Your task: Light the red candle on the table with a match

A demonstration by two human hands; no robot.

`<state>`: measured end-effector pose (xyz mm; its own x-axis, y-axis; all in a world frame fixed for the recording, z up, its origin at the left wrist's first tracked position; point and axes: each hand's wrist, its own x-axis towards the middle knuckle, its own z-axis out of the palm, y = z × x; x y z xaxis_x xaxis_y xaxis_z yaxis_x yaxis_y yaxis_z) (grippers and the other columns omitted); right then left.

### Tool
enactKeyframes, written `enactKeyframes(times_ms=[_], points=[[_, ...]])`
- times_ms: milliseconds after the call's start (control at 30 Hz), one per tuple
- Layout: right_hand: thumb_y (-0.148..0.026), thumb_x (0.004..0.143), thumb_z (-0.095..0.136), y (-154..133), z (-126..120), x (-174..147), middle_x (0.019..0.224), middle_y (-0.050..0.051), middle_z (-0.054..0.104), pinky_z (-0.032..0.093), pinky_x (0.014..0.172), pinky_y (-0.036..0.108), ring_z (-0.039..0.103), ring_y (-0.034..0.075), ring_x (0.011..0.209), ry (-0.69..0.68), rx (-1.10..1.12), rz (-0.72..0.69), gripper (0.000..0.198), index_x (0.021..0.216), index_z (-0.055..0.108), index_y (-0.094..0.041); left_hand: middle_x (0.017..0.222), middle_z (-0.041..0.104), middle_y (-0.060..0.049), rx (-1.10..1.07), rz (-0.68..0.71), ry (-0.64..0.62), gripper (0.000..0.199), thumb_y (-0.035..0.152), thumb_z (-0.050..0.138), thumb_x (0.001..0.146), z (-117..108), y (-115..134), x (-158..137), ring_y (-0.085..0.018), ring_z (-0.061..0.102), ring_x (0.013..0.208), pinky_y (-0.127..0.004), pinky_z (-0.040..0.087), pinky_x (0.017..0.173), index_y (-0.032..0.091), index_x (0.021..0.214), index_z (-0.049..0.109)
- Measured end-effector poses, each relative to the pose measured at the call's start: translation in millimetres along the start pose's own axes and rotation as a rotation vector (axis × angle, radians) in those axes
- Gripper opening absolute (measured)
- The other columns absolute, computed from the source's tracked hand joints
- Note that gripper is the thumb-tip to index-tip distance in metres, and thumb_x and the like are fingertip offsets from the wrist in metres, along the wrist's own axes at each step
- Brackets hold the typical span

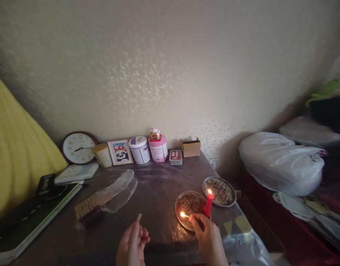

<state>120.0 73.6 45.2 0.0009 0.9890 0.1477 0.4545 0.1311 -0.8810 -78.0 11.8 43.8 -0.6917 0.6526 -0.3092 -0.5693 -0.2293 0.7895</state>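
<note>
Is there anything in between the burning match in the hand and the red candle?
Nothing visible. The right hand holds the lit match over the near round tin plate, a little to the left of the red candle. Only open air lies between the match and the candle. The candle's wick already burns.

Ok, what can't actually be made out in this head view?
- Left hand: wrist cut by the bottom edge; the small stick it holds is too small to identify.
- Right hand: what carries the flame is lost in glare.
- Patterned dishes: contents blurred.
- White bag: contents hidden.
- Tubs: labels too small.
</note>
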Motion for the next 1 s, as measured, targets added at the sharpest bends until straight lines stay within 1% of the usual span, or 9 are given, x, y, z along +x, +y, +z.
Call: enactKeyframes(times_ms=[67,233,367,533,667,867,1000], points=[[-0.035,0.085,0.048,0.8,1.9,1.0,0.075,0.007,0.077,0.05,0.062,0.026,0.072,0.024,0.071,-0.014,-0.027,0.002,0.03,0.078,0.073,-0.021,0.06,0.053,0.005,-0.003,-0.007,-0.012,0.047,0.049,0.087,0.051,-1.1,1.4,-0.2,-0.012,0.056,0.057,-0.023,0.049,0.051,0.016,0.081,0.071],[-0.032,0.087,0.047,2.9,5.6,1.8,0.077,0.007,0.077,0.049,0.063,0.028,0.071,0.024,0.072,-0.043,-0.102,0.007,0.029,0.081,0.073,-0.021,0.06,0.052,0.005,-0.012,-0.026,-0.021,0.053,0.048,0.087,0.05,-4.2,3.6,0.9,-0.012,0.056,0.056,-0.023,0.049,0.051,0.016,0.089,0.07],[-0.031,0.088,0.046,3.6,7.2,2.5,0.079,0.007,0.077,0.048,0.065,0.028,0.072,0.024,0.075,-0.057,-0.139,0.003,0.029,0.082,0.073,-0.021,0.059,0.054,0.004,-0.04,-0.032,0.001,0.051,0.048,0.088,0.047,-4.9,4.3,1.8,-0.012,0.055,0.056,-0.023,0.049,0.05,0.016,0.082,0.07],[-0.032,0.088,0.047,6.2,7.8,3.6,0.082,0.008,0.078,0.048,0.065,0.029,0.072,0.027,0.077,-0.058,-0.181,0.022,0.029,0.083,0.074,-0.022,0.059,0.053,0.004,-0.043,-0.033,-0.02,0.043,0.047,0.088,0.049,-3.6,6.8,-0.4,-0.012,0.055,0.055,-0.024,0.049,0.05,0.016,0.071,0.068],[-0.031,0.087,0.049,5.6,8.0,3.7,0.083,0.007,0.079,0.047,0.063,0.028,0.072,0.025,0.075,-0.061,-0.189,0.037,0.027,0.085,0.075,-0.023,0.059,0.055,0.003,-0.046,-0.031,0.004,0.045,0.048,0.089,0.044,-2.2,7.4,-1.8,-0.012,0.056,0.055,-0.024,0.049,0.049,0.016,0.065,0.064],[-0.034,0.088,0.049,3.3,7.8,4.8,0.079,0.004,0.078,0.045,0.061,0.025,0.07,0.022,0.072,-0.085,-0.163,0.084,0.028,0.086,0.075,-0.023,0.057,0.055,0.003,-0.046,-0.024,0.011,0.045,0.048,0.089,0.044,-1.8,5.9,-1.6,-0.012,0.056,0.054,-0.024,0.05,0.048,0.016,0.066,0.064],[-0.037,0.088,0.048,4.4,8.3,5.8,0.077,0.004,0.077,0.045,0.061,0.025,0.069,0.022,0.07,-0.096,-0.149,0.111,0.03,0.087,0.074,-0.022,0.058,0.054,0.004,-0.038,-0.021,-0.009,0.044,0.047,0.089,0.047,-1.5,6.2,-2.3,-0.012,0.056,0.054,-0.023,0.05,0.048,0.016,0.066,0.065]])
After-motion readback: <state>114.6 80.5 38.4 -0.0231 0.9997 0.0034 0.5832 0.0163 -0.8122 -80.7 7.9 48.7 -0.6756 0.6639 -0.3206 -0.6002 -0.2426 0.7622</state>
